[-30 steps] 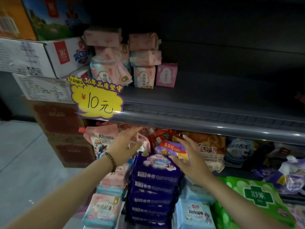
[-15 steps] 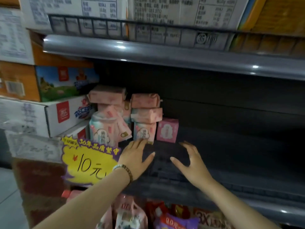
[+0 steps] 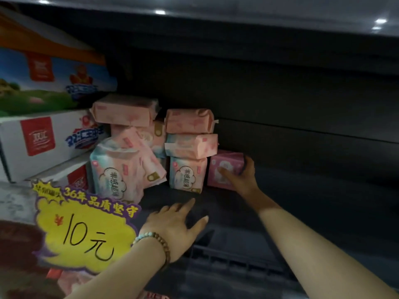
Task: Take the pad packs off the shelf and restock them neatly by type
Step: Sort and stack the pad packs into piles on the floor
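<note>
Soft plastic-wrapped pad packs [image 3: 186,172] with a slight sheen, matt dark metal shelf [image 3: 302,201], printed cardboard cartons [image 3: 43,139], glossy yellow paper price sign [image 3: 86,231], wooden bead bracelet [image 3: 159,244]

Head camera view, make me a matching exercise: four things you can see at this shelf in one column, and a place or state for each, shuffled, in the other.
1 right hand
2 left hand
3 price sign
4 white carton

A yellow, marked 10
B grips the small pink pack
C open, fingers straight, over the shelf
D left of the stacked pad packs

Pairs: 1-B, 2-C, 3-A, 4-D
</note>
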### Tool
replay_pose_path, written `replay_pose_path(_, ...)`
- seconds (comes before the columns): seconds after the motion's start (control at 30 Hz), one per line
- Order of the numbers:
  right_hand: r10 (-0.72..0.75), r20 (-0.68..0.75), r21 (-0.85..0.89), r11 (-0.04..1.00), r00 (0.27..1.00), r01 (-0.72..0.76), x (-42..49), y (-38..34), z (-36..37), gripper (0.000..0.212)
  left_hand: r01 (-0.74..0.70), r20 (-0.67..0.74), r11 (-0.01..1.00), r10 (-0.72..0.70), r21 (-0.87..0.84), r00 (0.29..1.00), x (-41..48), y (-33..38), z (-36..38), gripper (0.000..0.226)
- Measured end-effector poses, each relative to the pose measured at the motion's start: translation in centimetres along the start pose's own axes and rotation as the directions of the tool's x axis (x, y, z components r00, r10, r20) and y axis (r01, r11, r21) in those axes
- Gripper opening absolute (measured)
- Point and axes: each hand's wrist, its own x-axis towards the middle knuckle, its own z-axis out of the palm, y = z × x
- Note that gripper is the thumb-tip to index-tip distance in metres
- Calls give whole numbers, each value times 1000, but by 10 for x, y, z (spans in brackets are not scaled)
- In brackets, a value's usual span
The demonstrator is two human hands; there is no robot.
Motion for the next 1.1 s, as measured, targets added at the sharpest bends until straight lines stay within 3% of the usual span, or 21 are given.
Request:
replay_pose_path(0.07,-26,-6,-18,1000,1000,26,5,2,5,105,13,26,1000,-13,-8,1000,0,1,0,67)
replay_pose_path(0.17,-54,-61,-221,974,997,39,11,8,4,110,23,45,1000,-23,-17,999,-1,2,-2,64)
replay_pose_path(0.23,-72,-96,-289,957,993,41,10,13,2,94,30,47,999,-29,-15,998,-2,3,-3,63)
replay_pose_path(0.3,-40,-87,-189,982,995,23,9,16,1,75,37,56,999,-36,-3,998,-3,4,-4,63)
replay_pose_path(0.37,-14,-54,-131,991,998,7,3,19,1,71,40,61,999,-40,2,997,-4,5,-4,63)
replay_pose_path(0.47,-24,-42,-72,997,999,21,-6,16,-6,87,39,64,999,-39,7,997,-3,5,-5,62)
replay_pose_path(0.53,-4,-14,-184,983,1000,2,-9,10,-12,100,38,86,999,-39,14,996,-5,6,-7,62)
replay_pose_path(0.6,32,13,-259,966,999,-27,-16,0,-12,92,36,109,999,-40,32,993,-7,8,-8,64)
replay_pose_path(0.77,72,76,45,996,994,-76,-29,-3,1,77,52,107,998,-56,40,993,-7,8,-10,65)
replay_pose_path(0.83,51,29,67,996,998,-53,-31,4,6,97,52,93,998,-56,46,994,-6,7,-9,65)
replay_pose_path(0.9,31,-4,-68,997,1000,-31,-29,5,7,107,50,84,997,-54,51,995,-6,7,-8,63)
replay_pose_path(0.97,15,-42,-167,986,999,-22,-25,7,6,89,47,77,998,-50,46,996,-6,7,-7,62)
replay_pose_path(1.1,-11,19,-59,998,1000,12,-28,7,11,66,51,65,998,-54,40,996,-6,7,-7,61)
